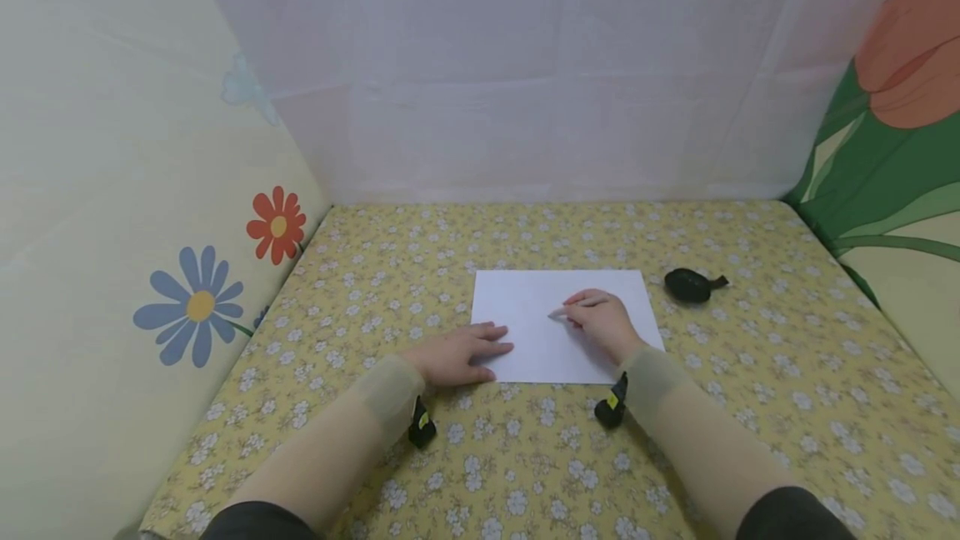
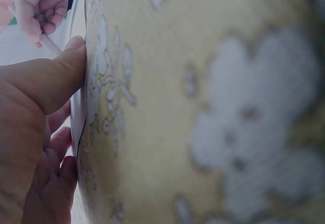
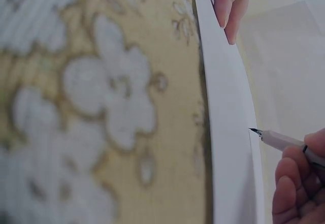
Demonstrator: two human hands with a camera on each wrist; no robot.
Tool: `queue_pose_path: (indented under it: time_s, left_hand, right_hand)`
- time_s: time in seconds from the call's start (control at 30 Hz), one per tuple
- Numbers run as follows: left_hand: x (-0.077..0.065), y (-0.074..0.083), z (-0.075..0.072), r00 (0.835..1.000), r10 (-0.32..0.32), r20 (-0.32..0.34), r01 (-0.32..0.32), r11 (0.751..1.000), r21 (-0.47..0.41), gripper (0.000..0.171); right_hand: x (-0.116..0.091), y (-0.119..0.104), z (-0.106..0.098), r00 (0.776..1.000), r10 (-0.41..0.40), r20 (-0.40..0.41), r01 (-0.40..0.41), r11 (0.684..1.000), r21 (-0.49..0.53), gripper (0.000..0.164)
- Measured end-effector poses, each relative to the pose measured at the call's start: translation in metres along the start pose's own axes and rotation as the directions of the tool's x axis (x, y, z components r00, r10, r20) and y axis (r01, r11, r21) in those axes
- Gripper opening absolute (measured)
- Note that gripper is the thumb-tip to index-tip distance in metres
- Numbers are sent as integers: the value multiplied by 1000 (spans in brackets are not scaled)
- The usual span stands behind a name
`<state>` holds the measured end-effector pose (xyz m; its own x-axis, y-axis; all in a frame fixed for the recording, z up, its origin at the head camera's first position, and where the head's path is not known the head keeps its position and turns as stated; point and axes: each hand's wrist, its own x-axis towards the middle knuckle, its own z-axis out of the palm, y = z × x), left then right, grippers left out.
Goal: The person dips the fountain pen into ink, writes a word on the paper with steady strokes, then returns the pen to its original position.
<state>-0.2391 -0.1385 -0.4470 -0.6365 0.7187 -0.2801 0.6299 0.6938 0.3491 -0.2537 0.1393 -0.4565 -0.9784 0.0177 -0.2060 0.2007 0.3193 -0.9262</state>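
Note:
A white sheet of paper point(image 1: 517, 298) lies on the cloth in front of the person. The right hand point(image 1: 603, 327) pinches a pale-barrelled fountain pen point(image 3: 278, 139) over the sheet's right half. In the right wrist view, its dark nib point(image 3: 255, 131) points down at the paper, tip right at the surface. On the sheet's lower left corner rests the left hand point(image 1: 453, 355), fingers spread and fairly straight. The left wrist view shows its thumb point(image 2: 61, 76) along the paper's near edge, with the right hand point(image 2: 43, 3) beyond.
A rounded black object with a short tail point(image 1: 687, 286) lies right of the paper. Yellow floral cloth point(image 1: 420, 265) covers the table. A pale curtain point(image 1: 525, 132) hangs behind, with flower-printed panels point(image 1: 201, 307) on both sides. Each wrist wears a small black camera point(image 1: 422, 427).

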Motion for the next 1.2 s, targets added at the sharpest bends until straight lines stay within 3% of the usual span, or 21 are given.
queue_pose_path:
  time_s: [0.73,1.2]
  left_hand:
    - [0,-1,0,1000,4,3,-4,1000,-11,57]
    - [-2,-1,-1,1000,13,1,-13,1000,-24,57]
  right_hand:
    - [-1,1,-13,998,53,-24,-53,998,-14,19]
    - [-1,10,-26,997,38,-74,-40,999,-21,20]
